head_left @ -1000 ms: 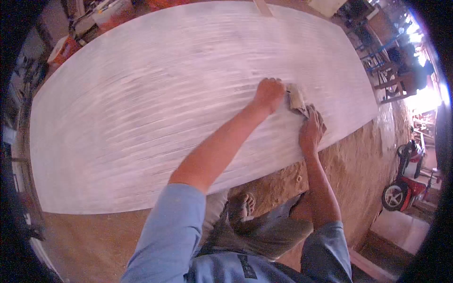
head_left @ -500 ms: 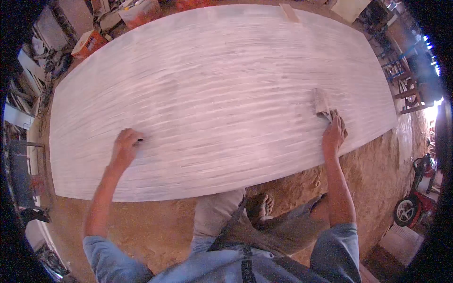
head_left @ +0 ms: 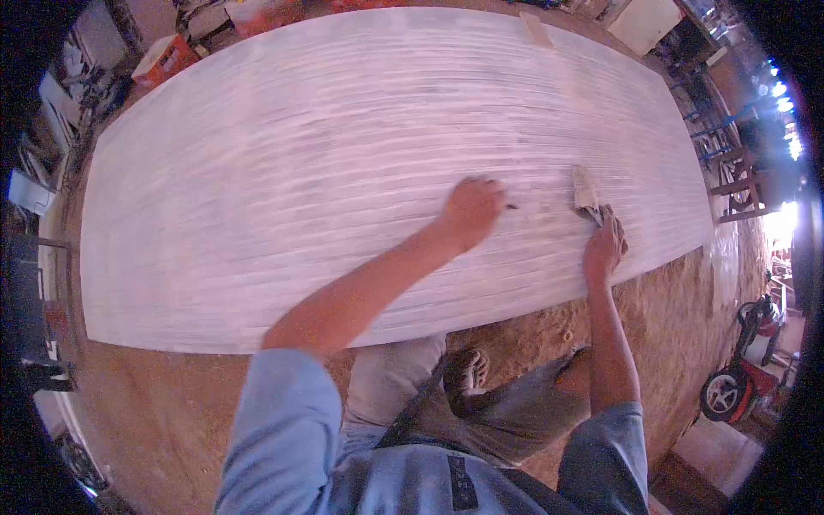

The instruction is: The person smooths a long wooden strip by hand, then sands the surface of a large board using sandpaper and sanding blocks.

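A large pale board [head_left: 300, 189] with rounded long edges and whitish streaks lies before me. My left hand [head_left: 474, 210] is closed over the middle of the board, and a small dark tip of something sticks out beside its fingers; the rest is hidden. To the right, my right hand [head_left: 605, 247] grips the handle of a flat, pale-smeared scraper [head_left: 585, 190], its blade pointing away from me just over the board. The two hands are apart.
A short wooden strip [head_left: 536, 29] lies at the board's far edge. An orange box [head_left: 165, 62] stands at the back left. Brown ground [head_left: 172, 403] runs along the near side. A red motorcycle [head_left: 740, 378] and a wooden chair [head_left: 736, 184] are at the right.
My left hand swept from the right part of the board to its left end, then returned to the middle. My right hand keeps the scraper on the right side. The view shifted somewhat.
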Demonstrator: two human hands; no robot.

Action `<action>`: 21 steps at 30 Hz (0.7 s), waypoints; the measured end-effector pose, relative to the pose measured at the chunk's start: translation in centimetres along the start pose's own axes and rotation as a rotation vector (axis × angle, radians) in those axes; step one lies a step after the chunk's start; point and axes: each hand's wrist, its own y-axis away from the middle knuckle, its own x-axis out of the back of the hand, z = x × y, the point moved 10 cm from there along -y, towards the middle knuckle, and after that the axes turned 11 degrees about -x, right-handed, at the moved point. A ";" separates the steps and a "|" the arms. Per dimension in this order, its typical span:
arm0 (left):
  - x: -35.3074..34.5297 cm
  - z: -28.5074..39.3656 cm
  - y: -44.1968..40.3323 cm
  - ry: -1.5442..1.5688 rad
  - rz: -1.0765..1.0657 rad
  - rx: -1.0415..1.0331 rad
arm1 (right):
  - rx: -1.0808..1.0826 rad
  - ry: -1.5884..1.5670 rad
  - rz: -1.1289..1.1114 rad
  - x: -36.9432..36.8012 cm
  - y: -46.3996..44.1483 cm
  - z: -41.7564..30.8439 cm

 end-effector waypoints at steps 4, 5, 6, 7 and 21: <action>7.8 -5.3 14.7 -0.115 -0.060 0.031 | -0.002 0.005 0.026 -0.2 -0.2 0.6; 11.0 -6.1 17.4 -0.137 -0.098 0.100 | -0.016 0.012 0.022 0.1 0.0 0.5; 14.1 -6.3 19.4 -0.135 -0.049 0.080 | 0.010 -0.007 0.035 0.9 0.2 -0.1; 15.4 -7.3 21.6 -0.209 -0.080 0.136 | 0.037 -0.026 0.050 1.2 0.3 -0.6; -5.8 4.1 -10.3 0.144 0.108 -0.050 | -0.070 0.050 0.028 -0.3 -0.2 1.3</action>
